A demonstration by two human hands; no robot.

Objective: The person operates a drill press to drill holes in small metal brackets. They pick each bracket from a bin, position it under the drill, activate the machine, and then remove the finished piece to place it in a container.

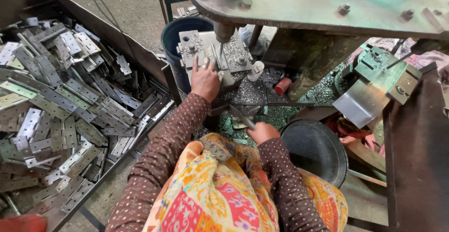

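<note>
My left hand [205,78] reaches forward to the metal die block [213,54] of a press, its fingers resting on a small metal piece on the block, just beside the round punch [223,32] above. My right hand [263,132] is closed around a thin metal lever or rod [241,118] low in front of the machine. Both arms wear brown dotted sleeves over a bright patterned cloth on my lap. Metal shavings cover the machine bed [250,91].
A big tray [140,54] at the left holds several flat metal hinge plates [56,96]. A blue bucket [180,28] stands behind the die block. A dark round pan [315,150] sits at my right. The heavy press frame [327,3] overhangs above. A red cap [282,85] lies among shavings.
</note>
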